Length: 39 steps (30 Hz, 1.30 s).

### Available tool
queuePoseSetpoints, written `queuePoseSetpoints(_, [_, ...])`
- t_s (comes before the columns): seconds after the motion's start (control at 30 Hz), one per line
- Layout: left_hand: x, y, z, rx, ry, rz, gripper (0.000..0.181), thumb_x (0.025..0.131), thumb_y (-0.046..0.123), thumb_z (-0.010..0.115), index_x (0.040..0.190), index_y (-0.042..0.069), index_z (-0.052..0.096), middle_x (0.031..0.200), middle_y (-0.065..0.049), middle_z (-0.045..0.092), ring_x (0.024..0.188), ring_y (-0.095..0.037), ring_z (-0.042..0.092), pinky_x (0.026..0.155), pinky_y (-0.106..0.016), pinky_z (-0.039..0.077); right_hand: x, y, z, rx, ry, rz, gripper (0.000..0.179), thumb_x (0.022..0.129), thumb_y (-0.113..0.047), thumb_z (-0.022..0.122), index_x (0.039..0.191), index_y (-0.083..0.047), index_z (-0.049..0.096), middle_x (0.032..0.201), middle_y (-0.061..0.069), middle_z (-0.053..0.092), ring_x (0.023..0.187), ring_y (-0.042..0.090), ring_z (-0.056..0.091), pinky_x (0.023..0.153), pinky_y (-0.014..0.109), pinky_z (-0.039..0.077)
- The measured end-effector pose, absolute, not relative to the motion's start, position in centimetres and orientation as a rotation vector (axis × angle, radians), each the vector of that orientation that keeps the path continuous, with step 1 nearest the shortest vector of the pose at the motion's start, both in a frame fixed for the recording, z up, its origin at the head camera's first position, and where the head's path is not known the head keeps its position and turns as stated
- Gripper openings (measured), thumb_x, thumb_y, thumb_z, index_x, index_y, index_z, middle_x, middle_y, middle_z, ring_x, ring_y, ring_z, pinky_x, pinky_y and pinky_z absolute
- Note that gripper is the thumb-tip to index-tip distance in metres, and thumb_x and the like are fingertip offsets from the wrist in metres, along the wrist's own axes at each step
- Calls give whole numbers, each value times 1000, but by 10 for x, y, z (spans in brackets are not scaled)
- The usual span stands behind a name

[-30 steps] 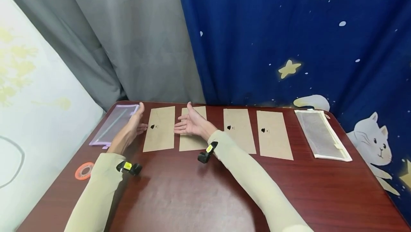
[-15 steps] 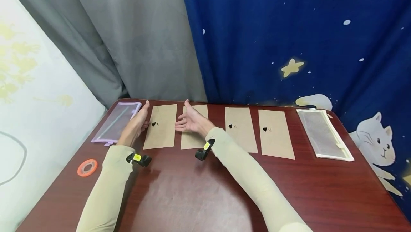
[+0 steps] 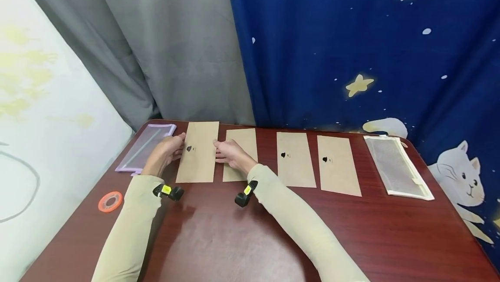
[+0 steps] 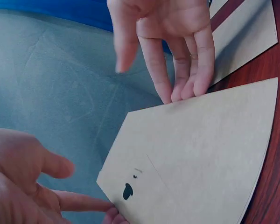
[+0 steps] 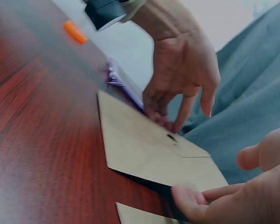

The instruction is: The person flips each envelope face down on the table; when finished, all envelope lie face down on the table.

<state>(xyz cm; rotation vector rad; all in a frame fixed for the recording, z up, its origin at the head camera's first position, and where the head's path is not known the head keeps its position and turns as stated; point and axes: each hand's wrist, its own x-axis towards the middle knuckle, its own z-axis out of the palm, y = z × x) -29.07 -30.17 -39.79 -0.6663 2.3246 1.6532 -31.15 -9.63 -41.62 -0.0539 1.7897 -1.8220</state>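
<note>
A thin brown kraft notebook (image 3: 200, 160) with a small black hat print is the leftmost of several in a row. Its two long sides are between my hands, and it looks slightly raised. My left hand (image 3: 166, 154) holds its left edge; my right hand (image 3: 234, 155) holds the right edge, thumb brought down in the head view. Both wrist views show fingertips at the edges of the notebook (image 4: 196, 154) with the thumbs standing off. A dark gap shows under one side of the notebook (image 5: 140, 144) in the right wrist view.
More kraft notebooks lie rightward: one (image 3: 241, 136) partly behind my right hand, another (image 3: 294, 160), and a third (image 3: 339, 165). A purple-edged mesh pouch (image 3: 142, 147) is at left, a white-edged pouch (image 3: 396, 165) at right. An orange ring (image 3: 110, 201) lies near the left table edge.
Both hands have closed in on the leftmost notebook's sides and their raised thumbs have come down. The notebook has risen slightly. The other things stay put while the head view shifts a little.
</note>
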Motion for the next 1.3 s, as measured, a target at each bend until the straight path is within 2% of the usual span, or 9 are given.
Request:
queuePoseSetpoints(0.03, [-291,-302,-398,-651,2342,1644,38,109,36,33,110,4,53,94,-2,60,80,-9,54,86,-27,50,-310,-97,-418,-77,1859,-1818,51,106,-24,53,142,10,46,148,27,47,134,37,54,106,39,53])
queuePoseSetpoints(0.1, [-290,-302,-397,-627,2377,1622,34,109,28,35,112,2,56,84,2,59,76,-7,55,81,-24,52,-306,-97,-421,-112,2009,-1808,41,103,-17,59,133,10,56,138,24,57,123,33,64,97,35,58])
queuePoseSetpoints(0.27, [-289,-301,-394,-623,2435,1572,39,108,19,39,132,-8,53,94,-3,60,82,-10,58,80,-22,58,-303,-101,-426,-146,2351,-1792,22,93,-5,69,114,3,70,105,14,73,89,26,76,71,24,62])
queuePoseSetpoints(0.37, [-288,-299,-391,-606,2476,1547,39,105,15,43,133,-10,53,95,-5,59,81,-10,58,80,-23,59,-303,-102,-429,-112,2420,-1841,14,91,-2,71,104,1,73,93,11,73,81,28,76,64,23,61])
queuePoseSetpoints(0.57, [-284,-301,-383,-554,2573,1512,39,101,7,49,133,-14,56,91,-6,62,76,-7,59,78,-23,61,-303,-103,-432,-18,2293,-2003,9,90,2,70,98,0,74,89,11,73,86,34,75,74,34,64])
queuePoseSetpoints(0.7, [-284,-305,-379,-547,2668,1506,33,100,6,55,125,-14,62,87,-6,68,70,-4,61,76,-24,62,-302,-102,-430,-13,2198,-2048,10,90,3,70,100,2,73,93,13,74,85,27,74,80,36,64])
queuePoseSetpoints(0.9, [-282,-309,-374,-549,2752,1557,28,93,3,68,116,-14,68,79,-5,73,62,-1,64,82,-35,63,-304,-103,-430,-30,2125,-2093,12,90,6,67,102,4,72,96,17,73,78,18,70,84,38,63])
queuePoseSetpoints(1.13, [-275,-313,-362,-446,2642,1756,34,90,-1,69,118,-19,63,67,8,69,57,0,67,64,-21,62,-306,-101,-429,-41,2078,-2081,15,90,7,67,104,5,72,95,14,72,79,18,71,88,40,62])
queuePoseSetpoints(1.3, [-275,-313,-349,-392,2590,1758,33,92,0,68,119,-17,61,65,13,69,62,1,68,72,-25,63,-307,-99,-428,-64,2062,-2083,14,90,4,68,104,5,72,91,11,72,73,10,66,82,33,64])
